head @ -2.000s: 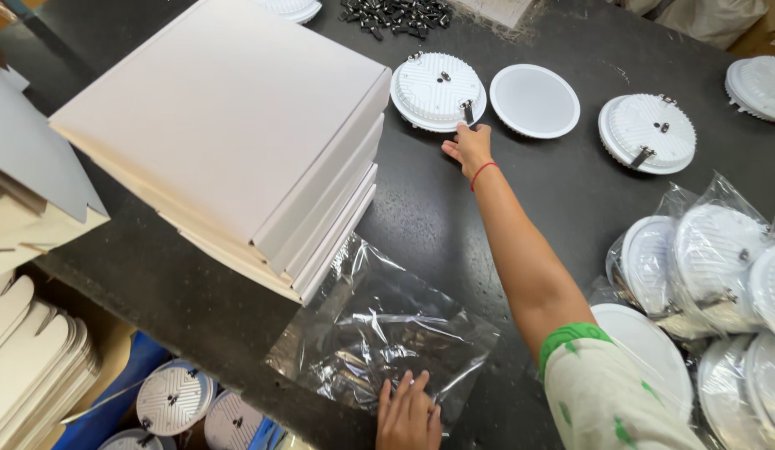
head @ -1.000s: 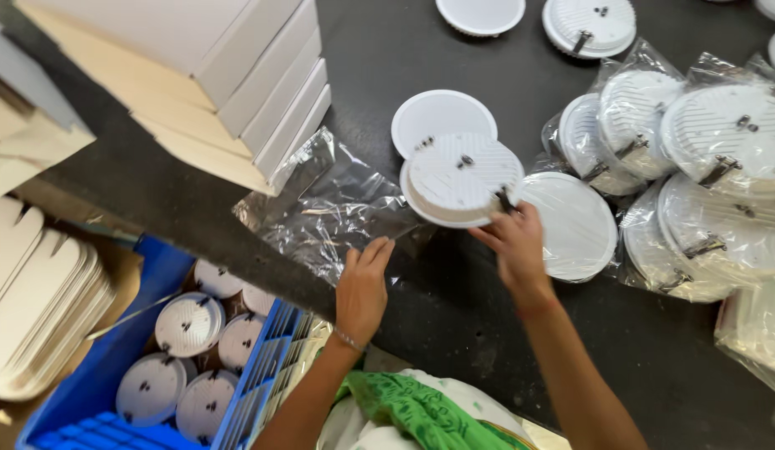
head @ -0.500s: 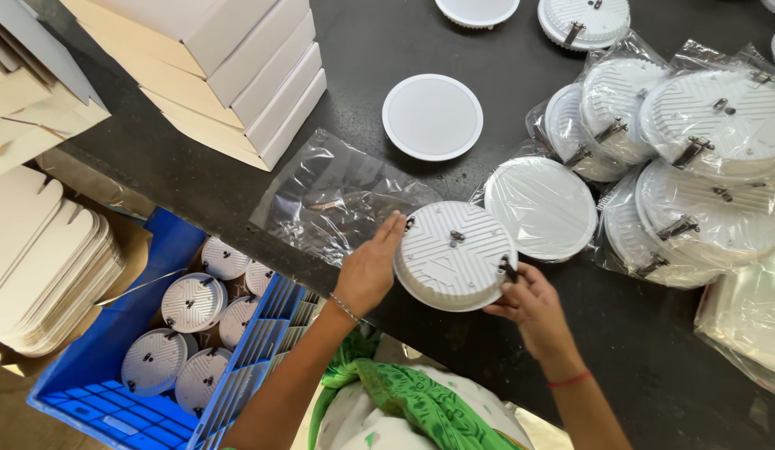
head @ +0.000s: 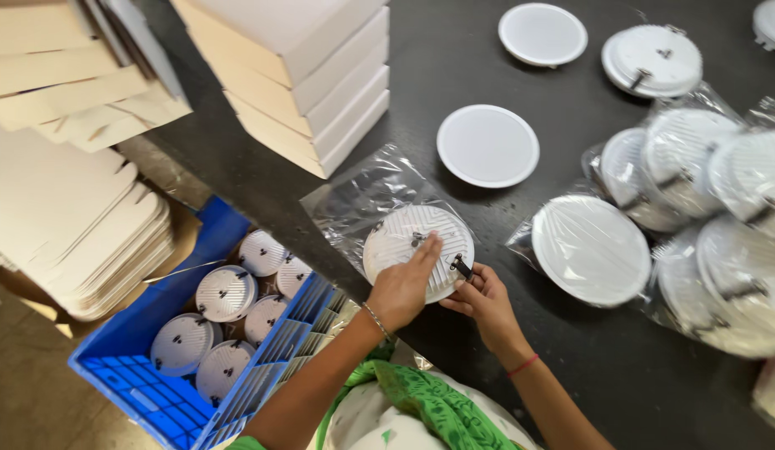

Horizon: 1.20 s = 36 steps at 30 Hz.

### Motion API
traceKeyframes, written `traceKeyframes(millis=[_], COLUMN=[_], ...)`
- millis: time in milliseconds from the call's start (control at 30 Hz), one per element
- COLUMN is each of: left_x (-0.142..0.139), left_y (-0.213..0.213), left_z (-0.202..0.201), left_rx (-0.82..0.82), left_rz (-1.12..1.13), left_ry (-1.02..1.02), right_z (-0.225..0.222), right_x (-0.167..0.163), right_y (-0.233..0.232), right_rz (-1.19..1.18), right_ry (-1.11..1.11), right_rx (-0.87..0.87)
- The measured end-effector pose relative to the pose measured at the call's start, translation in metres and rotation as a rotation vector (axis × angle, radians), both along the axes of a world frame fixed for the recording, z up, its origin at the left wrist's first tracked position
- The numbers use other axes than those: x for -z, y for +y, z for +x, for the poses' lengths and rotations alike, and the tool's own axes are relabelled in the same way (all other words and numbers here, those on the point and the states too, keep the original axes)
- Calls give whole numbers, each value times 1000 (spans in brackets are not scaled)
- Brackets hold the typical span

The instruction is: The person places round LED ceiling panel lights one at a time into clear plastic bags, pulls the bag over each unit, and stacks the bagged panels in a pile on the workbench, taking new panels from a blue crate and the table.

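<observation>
Both hands are on one round white lamp (head: 408, 246), which lies ribbed back up at the near edge of the dark worktop (head: 454, 75), half inside a clear bag (head: 354, 200). The left hand (head: 402, 287) lies flat on the lamp's back, fingers spread and pressing down. The right hand (head: 483, 300) pinches the lamp's rim by its black spring clip (head: 461, 267) — so both hands are clamped on the same lamp, close together, almost touching. Just beyond it a bare disc (head: 487, 146) lies face up. To the right sit bagged lamps (head: 592, 250), heaped against one another. Flat white boxes (head: 308, 67) are stacked at the far left of the worktop. Below the edge, a blue crate (head: 121, 367) holds more lamps — backs up, side by side.
</observation>
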<state>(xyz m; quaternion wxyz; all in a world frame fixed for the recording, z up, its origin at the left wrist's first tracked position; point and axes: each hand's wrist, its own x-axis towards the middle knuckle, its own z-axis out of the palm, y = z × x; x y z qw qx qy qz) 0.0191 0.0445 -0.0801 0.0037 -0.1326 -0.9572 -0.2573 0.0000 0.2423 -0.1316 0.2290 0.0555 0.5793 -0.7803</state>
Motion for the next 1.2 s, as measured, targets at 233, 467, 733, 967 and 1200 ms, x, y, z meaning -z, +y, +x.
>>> traceKeyframes(millis=[233,467,733,967,1200], left_x=[-8,-36,-2,39,-11], left_y=[-12,-65,-137,-109,-71], left_z=[5,1,-41,-65,-46], left_rx=[69,206,143,325,83], left_rz=[126,262,-82,52,691], left_ry=[-11,71,280,503,461], right_z=[-53,-77,-84,-66,-55], right_x=[84,85,58,-6,-87], right_y=[-64,-113,-120,-87,52], right_rz=[-257,-300,-190,-56,136], right_ry=[156,-221,-85,-36,228], right_rx=[26,53,8,-105,218])
